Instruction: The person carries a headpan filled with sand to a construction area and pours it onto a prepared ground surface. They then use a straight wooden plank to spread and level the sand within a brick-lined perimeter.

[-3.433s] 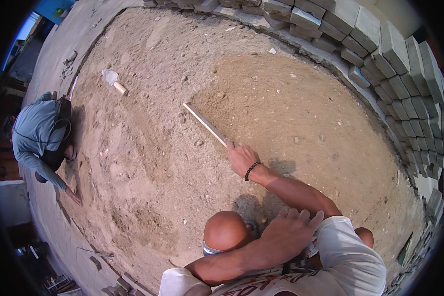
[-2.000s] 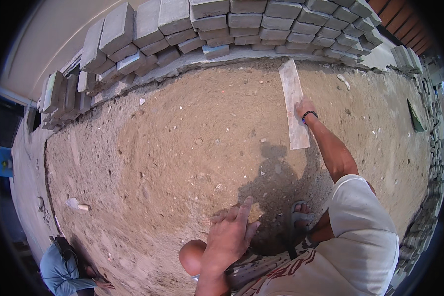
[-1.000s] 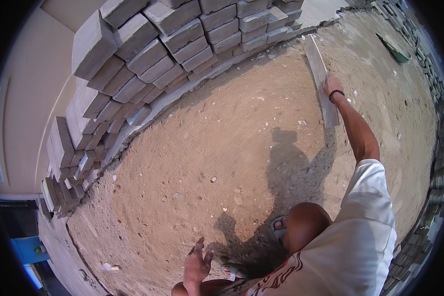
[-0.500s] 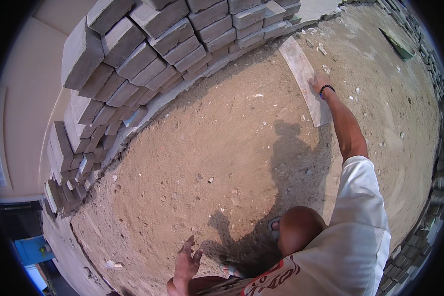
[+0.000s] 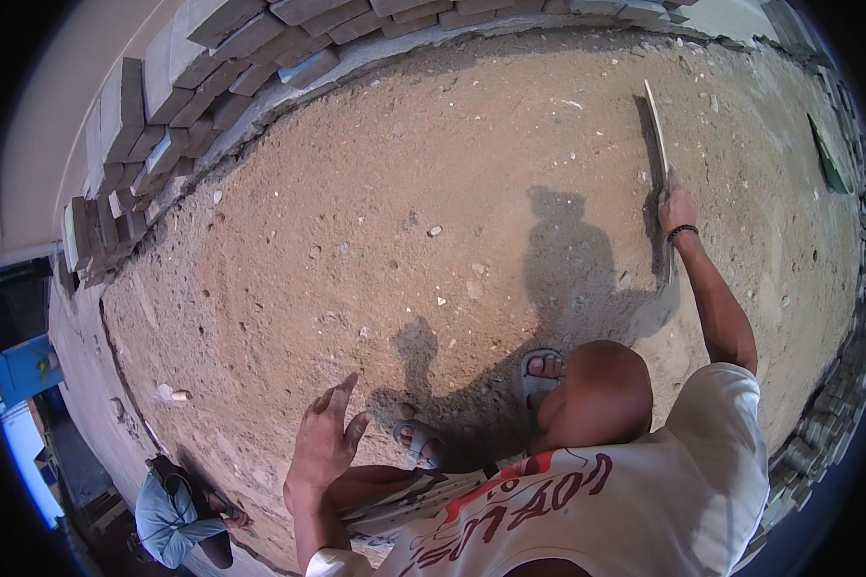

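Note:
My right hand (image 5: 677, 207) is closed around a long flat board (image 5: 656, 130), gripping it near its middle. The board is tilted up, so mostly its thin pale edge shows, and a dark strip runs along its left side. Below it lies sandy ground (image 5: 433, 144) dotted with small stones. My left hand (image 5: 323, 438) hovers by my left knee, fingers extended and apart, holding nothing.
Grey paving blocks (image 5: 120, 111) are stacked along a concrete edge at the upper left. More blocks (image 5: 823, 413) line the right rim. A green, shallow object (image 5: 827, 159) lies at far right. Another person in blue (image 5: 168, 519) is low at the lower left.
The board has turned from lying broad side up to standing nearly on edge, still in my right hand. My view has shifted, bringing the person at lower left into sight.

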Demonstrator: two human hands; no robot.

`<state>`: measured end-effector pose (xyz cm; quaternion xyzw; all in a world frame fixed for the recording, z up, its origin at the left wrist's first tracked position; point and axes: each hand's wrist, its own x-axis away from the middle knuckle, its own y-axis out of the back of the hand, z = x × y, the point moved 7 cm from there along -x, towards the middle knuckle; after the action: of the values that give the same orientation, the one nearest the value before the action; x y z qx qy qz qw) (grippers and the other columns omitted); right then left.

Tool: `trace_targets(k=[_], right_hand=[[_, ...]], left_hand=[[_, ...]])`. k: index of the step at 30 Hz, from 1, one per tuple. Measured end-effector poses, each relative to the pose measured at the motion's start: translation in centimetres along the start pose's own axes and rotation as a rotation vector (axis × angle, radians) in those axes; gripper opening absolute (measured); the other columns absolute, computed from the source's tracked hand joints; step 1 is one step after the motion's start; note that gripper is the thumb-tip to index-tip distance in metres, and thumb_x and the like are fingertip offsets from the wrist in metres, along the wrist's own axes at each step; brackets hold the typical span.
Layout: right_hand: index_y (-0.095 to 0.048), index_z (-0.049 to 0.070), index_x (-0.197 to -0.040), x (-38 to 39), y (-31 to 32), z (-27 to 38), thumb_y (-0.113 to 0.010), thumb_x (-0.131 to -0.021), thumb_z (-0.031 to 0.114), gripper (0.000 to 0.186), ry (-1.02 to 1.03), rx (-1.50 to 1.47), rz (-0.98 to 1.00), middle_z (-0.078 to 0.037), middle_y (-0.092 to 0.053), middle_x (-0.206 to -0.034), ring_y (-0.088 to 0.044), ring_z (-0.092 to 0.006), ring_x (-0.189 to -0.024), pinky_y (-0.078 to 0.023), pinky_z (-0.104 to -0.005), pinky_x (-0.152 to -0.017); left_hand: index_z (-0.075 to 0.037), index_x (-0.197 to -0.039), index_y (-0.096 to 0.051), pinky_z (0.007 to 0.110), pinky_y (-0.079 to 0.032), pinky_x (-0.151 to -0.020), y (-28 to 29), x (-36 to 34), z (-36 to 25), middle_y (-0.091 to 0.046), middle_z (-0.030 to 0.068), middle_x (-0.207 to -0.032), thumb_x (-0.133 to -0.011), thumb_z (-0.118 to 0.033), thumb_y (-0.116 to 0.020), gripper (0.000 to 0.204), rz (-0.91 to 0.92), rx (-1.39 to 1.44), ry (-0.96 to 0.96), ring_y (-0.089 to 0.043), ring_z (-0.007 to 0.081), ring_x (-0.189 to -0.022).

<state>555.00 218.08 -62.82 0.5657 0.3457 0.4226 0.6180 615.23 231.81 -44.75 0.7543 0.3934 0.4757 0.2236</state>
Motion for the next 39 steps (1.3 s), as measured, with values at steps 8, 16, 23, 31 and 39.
trace_targets(k=[8,16,23,31,39], right_hand=[[-0.031,0.007,-0.140,17.2,-3.0,25.3,-0.051,-0.081,0.009,0.063,0.455,-0.182,0.369,-0.026,-0.061,-0.086,-0.060,-0.0400,-0.078,-0.047,-0.0506,-0.070],[-0.029,0.006,-0.141,29.9,-5.5,34.6,-0.053,-0.080,0.008,0.066,1.097,-0.383,0.516,-0.024,-0.061,-0.077,-0.060,-0.0370,-0.075,-0.047,-0.0476,-0.066],[-0.043,0.006,-0.128,21.3,-1.1,41.6,-0.049,-0.081,0.007,0.047,1.064,-0.286,0.510,-0.024,-0.060,-0.075,-0.060,-0.0396,-0.071,-0.047,-0.0490,-0.063],[-0.042,0.010,-0.134,12.4,-6.4,47.8,-0.047,-0.083,0.006,0.052,1.155,-0.183,0.229,-0.027,-0.060,-0.100,-0.058,-0.0421,-0.089,-0.046,-0.0492,-0.079],[-0.048,0.015,-0.131,26.9,-7.3,46.3,-0.052,-0.081,0.004,0.052,1.644,-0.060,0.680,-0.018,-0.059,-0.096,-0.058,-0.0348,-0.088,-0.047,-0.0426,-0.079]], left_hand=[[-0.003,-0.130,-0.043,0.044,-0.042,-0.093,-0.4,4.5,2.9,-0.056,0.0247,-0.116,-0.086,-0.017,-0.061,0.050,-0.056,0.057,0.095,-0.051,0.0434,-0.109],[-0.005,-0.133,-0.041,0.045,-0.042,-0.091,-0.5,8.4,4.2,-0.056,0.0244,-0.114,-0.085,-0.019,-0.061,0.054,-0.100,0.062,0.091,-0.052,0.0421,-0.107],[-0.008,-0.133,-0.041,0.046,-0.043,-0.088,0.1,11.8,5.9,-0.058,0.0239,-0.109,-0.086,-0.020,-0.060,0.053,-0.195,0.075,0.133,-0.055,0.0416,-0.101],[-0.007,-0.132,-0.041,0.046,-0.044,-0.084,1.9,12.8,6.5,-0.058,0.0246,-0.104,-0.086,-0.021,-0.060,0.052,-0.267,0.151,0.148,-0.055,0.0428,-0.097],[-0.004,-0.132,-0.041,0.045,-0.044,-0.087,1.1,13.9,7.3,-0.056,0.0243,-0.110,-0.085,-0.020,-0.060,0.053,-0.241,0.158,0.177,-0.054,0.0423,-0.101]])
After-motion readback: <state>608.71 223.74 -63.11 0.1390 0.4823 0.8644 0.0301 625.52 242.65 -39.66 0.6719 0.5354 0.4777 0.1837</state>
